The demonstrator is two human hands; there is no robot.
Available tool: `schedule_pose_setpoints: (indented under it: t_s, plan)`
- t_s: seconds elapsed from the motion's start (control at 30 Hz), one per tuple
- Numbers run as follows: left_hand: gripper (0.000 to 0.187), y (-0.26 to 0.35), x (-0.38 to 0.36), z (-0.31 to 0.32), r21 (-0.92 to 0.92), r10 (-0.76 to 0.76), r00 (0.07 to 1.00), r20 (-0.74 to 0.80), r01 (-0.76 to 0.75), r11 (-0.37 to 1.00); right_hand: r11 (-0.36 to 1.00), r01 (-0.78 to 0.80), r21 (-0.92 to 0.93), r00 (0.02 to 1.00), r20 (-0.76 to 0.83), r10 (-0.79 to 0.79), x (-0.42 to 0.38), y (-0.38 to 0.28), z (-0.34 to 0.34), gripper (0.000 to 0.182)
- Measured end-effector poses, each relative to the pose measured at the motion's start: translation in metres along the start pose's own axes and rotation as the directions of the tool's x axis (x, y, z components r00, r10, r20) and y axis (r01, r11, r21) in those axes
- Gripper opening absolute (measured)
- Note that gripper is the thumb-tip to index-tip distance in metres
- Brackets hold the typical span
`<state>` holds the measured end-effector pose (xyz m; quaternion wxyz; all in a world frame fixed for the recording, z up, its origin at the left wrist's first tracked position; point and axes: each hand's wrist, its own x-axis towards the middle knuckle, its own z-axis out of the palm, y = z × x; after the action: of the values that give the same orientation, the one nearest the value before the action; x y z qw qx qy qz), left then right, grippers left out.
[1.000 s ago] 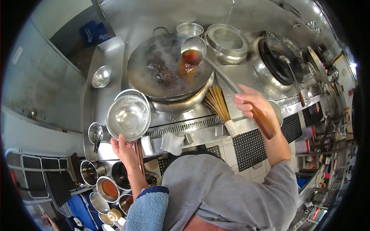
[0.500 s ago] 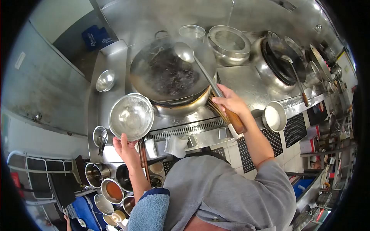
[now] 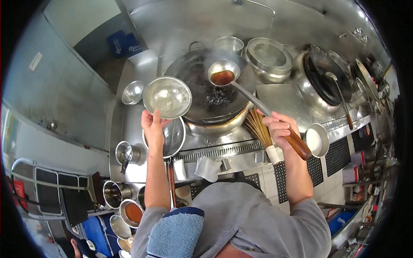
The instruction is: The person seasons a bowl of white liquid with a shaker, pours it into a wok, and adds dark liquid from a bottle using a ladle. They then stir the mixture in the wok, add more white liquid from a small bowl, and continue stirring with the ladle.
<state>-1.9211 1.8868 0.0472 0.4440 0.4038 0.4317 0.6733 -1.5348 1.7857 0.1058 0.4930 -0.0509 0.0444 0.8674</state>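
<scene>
My left hand (image 3: 154, 122) grips the near rim of a shiny metal bowl (image 3: 167, 98), tilted at the left edge of a large wok (image 3: 189, 96). Dark liquid bubbles and steams in the wok. A long-handled ladle (image 3: 223, 72) hangs over the wok with reddish-brown liquid in its cup. My right hand (image 3: 282, 127) is closed around the ladle's shaft, just above its wooden end. Beneath the left hand, a round strainer (image 3: 172, 137) lies at the front left of the stove. A bamboo brush (image 3: 260, 131) stands between the wok and my right hand.
A second wok (image 3: 322, 77) with another ladle sits to the right. A lidded pot (image 3: 269, 58) stands behind the steel counter (image 3: 279, 101). A small bowl (image 3: 133, 92) rests on the left ledge. A pan of white contents (image 3: 317, 139) is beside my right forearm.
The ladle has turned cup-up and now holds reddish-brown liquid. My left hand has raised the bowl up and right, uncovering the strainer. The whole view has shifted slightly.
</scene>
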Motion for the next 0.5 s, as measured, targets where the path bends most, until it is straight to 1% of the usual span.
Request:
schedule_pose_setpoints:
  t_s: [0.13,0.2,0.27,0.37,0.4,0.43,0.5]
  plan:
    - [0.021,-0.023,0.031,0.024,0.088,-0.011,0.997,0.073,0.004,0.996,0.998,0.006,0.059,1.0,0.023,-0.007,-0.017,0.013,0.025,0.032]
    - [0.024,-0.035,0.046,0.04,0.145,-0.043,0.994,0.097,0.028,0.989,1.0,0.013,0.028,0.999,0.031,-0.014,-0.023,0.018,0.034,0.031]
    - [0.024,-0.044,0.057,0.057,0.135,-0.098,0.988,0.116,0.082,0.987,1.0,0.008,-0.018,1.0,0.029,-0.007,-0.028,0.023,0.045,0.028]
    - [0.024,-0.058,0.07,0.081,0.076,-0.19,0.97,0.15,0.181,0.981,0.988,0.075,-0.134,0.997,0.013,-0.073,-0.032,0.031,0.047,0.041]
    - [0.023,-0.059,0.071,0.089,0.043,-0.222,0.961,0.164,0.218,0.975,0.972,0.069,-0.224,0.998,0.018,-0.066,-0.031,0.03,0.043,0.041]
    - [0.023,-0.061,0.072,0.096,0.01,-0.254,0.951,0.177,0.256,0.967,0.936,0.098,-0.338,0.993,-0.034,-0.116,-0.033,0.035,0.044,0.039]
    - [0.022,-0.063,0.072,0.106,-0.021,-0.28,0.937,0.211,0.29,0.957,0.866,0.106,-0.489,0.986,-0.06,-0.155,-0.034,0.043,0.045,0.038]
